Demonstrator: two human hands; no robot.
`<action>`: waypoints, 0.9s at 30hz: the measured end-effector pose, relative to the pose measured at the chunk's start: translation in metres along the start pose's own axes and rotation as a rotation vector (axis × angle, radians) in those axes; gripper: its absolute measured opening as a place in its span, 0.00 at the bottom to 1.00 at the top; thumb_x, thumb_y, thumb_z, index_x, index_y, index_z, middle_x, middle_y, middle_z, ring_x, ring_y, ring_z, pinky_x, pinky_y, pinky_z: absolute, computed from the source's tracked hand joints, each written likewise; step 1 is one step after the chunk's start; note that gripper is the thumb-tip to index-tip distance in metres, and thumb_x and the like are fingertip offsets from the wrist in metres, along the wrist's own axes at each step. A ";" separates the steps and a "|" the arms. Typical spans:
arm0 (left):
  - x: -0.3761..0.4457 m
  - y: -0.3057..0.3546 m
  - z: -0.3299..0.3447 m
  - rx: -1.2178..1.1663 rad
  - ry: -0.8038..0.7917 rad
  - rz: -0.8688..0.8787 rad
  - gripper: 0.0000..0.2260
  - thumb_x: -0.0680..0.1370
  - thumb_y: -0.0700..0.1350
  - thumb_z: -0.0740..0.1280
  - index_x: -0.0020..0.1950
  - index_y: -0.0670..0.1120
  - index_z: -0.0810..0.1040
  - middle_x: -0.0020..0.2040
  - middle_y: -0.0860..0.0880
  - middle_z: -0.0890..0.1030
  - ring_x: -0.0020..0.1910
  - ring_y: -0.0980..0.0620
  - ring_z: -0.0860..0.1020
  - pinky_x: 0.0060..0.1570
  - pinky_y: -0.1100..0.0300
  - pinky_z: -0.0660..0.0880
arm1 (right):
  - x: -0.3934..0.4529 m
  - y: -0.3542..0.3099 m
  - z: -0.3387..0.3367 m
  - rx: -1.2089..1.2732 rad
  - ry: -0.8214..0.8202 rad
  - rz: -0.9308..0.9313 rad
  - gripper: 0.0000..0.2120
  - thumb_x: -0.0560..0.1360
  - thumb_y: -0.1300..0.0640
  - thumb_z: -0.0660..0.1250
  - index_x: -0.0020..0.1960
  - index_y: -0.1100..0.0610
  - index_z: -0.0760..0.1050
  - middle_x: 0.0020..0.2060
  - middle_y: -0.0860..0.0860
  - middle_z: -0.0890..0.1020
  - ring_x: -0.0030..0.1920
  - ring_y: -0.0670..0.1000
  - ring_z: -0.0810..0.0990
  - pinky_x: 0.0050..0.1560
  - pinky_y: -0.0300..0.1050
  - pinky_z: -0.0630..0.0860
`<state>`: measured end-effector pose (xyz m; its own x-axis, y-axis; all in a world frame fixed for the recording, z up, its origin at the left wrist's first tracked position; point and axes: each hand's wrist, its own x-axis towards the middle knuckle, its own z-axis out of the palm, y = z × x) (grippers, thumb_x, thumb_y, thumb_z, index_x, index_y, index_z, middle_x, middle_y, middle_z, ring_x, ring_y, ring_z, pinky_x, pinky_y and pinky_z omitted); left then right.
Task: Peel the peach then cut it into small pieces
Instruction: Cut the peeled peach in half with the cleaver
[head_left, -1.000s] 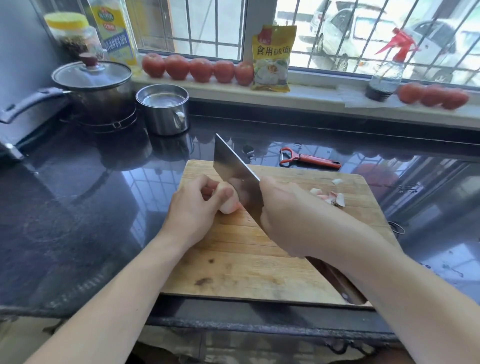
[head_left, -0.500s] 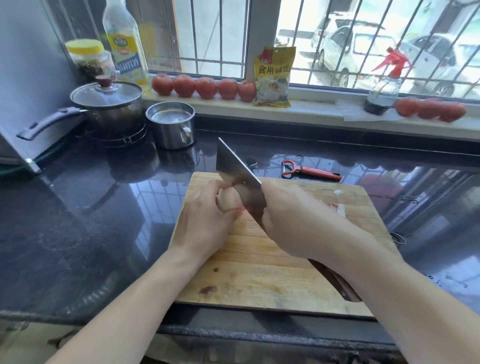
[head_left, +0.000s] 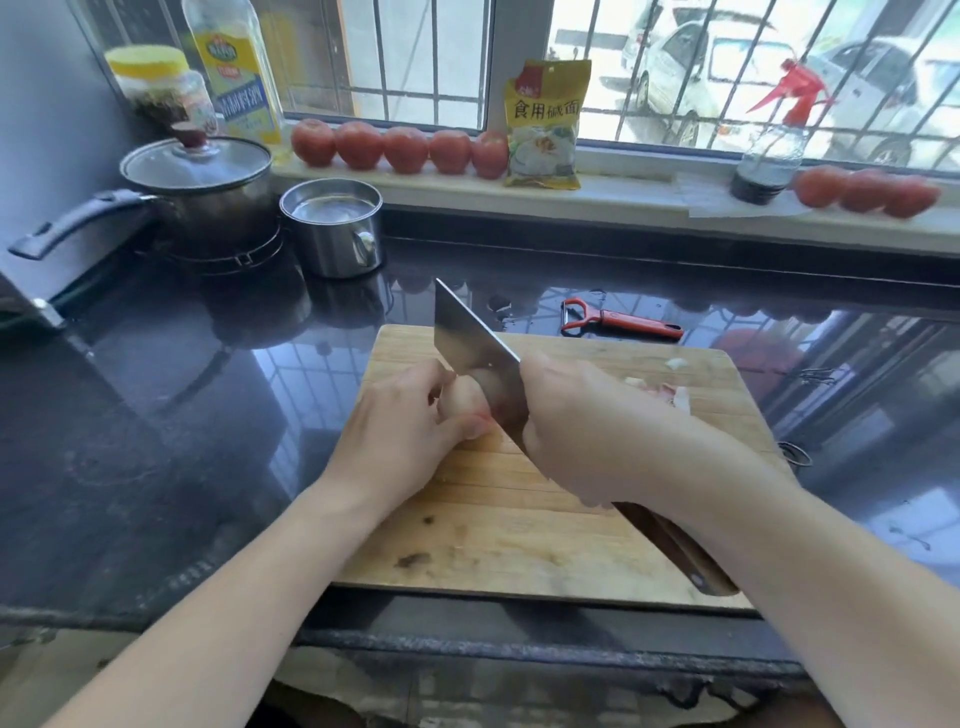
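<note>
Black glossy counter (head_left: 156, 415) carries a wooden cutting board (head_left: 493, 530); a lidded pot (head_left: 200, 189) and steel cup (head_left: 335, 228) stand behind. Right hand (head_left: 597, 431) grips the cleaver (head_left: 475, 353) against the peeled peach (head_left: 465, 402), pinched by the left hand (head_left: 400, 431). Red peeler (head_left: 618, 323) lies beyond the board; cut pieces (head_left: 670, 392) are half hidden.

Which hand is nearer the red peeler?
Right. The right hand on the knife sits just below the peeler; the left hand holds the peach farther left.
</note>
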<state>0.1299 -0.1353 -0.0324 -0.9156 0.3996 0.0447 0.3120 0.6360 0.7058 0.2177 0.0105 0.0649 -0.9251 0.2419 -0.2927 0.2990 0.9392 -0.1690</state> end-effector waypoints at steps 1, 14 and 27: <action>0.002 0.000 0.000 0.003 -0.015 -0.001 0.17 0.71 0.61 0.76 0.55 0.57 0.79 0.54 0.58 0.81 0.56 0.54 0.77 0.51 0.55 0.73 | 0.000 -0.001 -0.002 -0.006 -0.019 0.002 0.08 0.79 0.62 0.60 0.53 0.52 0.64 0.43 0.52 0.73 0.36 0.52 0.76 0.33 0.49 0.76; 0.011 -0.004 -0.001 0.039 0.008 0.021 0.09 0.80 0.57 0.64 0.48 0.53 0.76 0.52 0.57 0.78 0.59 0.49 0.73 0.60 0.45 0.73 | 0.002 -0.011 0.007 0.016 0.009 0.024 0.13 0.77 0.65 0.61 0.58 0.52 0.64 0.41 0.52 0.73 0.38 0.53 0.76 0.38 0.51 0.79; 0.027 -0.016 -0.005 0.215 0.018 -0.050 0.23 0.83 0.63 0.55 0.38 0.50 0.72 0.40 0.54 0.72 0.57 0.42 0.71 0.58 0.44 0.70 | 0.009 -0.011 0.010 0.097 0.050 0.039 0.08 0.79 0.62 0.58 0.53 0.51 0.62 0.39 0.52 0.75 0.34 0.52 0.79 0.33 0.50 0.80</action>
<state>0.0986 -0.1377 -0.0387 -0.9352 0.3531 0.0277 0.3112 0.7818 0.5403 0.2089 0.0000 0.0545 -0.9222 0.2922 -0.2535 0.3541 0.9013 -0.2494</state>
